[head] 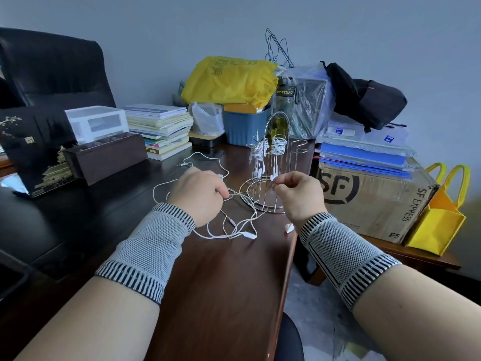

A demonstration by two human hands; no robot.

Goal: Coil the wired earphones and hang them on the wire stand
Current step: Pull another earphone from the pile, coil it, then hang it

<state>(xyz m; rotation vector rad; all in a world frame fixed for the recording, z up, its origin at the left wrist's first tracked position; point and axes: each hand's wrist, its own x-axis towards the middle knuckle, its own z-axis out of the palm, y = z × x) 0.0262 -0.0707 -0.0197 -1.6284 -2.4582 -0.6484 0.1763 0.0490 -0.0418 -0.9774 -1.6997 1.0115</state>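
A white wired earphone cable (229,230) lies loose and tangled on the dark wooden desk (221,282) between my hands. My left hand (197,194) pinches the cable near its fingertips. Just in front of the wire stand's round base, my right hand (299,194) pinches another stretch of white cable, and an earbud (289,227) hangs below its wrist. The silver wire stand (270,162) stands beyond my hands. Two coiled white earphone sets (278,145) hang on its hooks. A plug end (182,165) lies farther back on the desk.
A dark wooden organiser box (104,157) and a stack of books (161,128) stand at the left. A blue bin (244,126), a yellow bag and a bottle stand behind the stand. An SF cardboard box (374,199) sits right of the desk edge.
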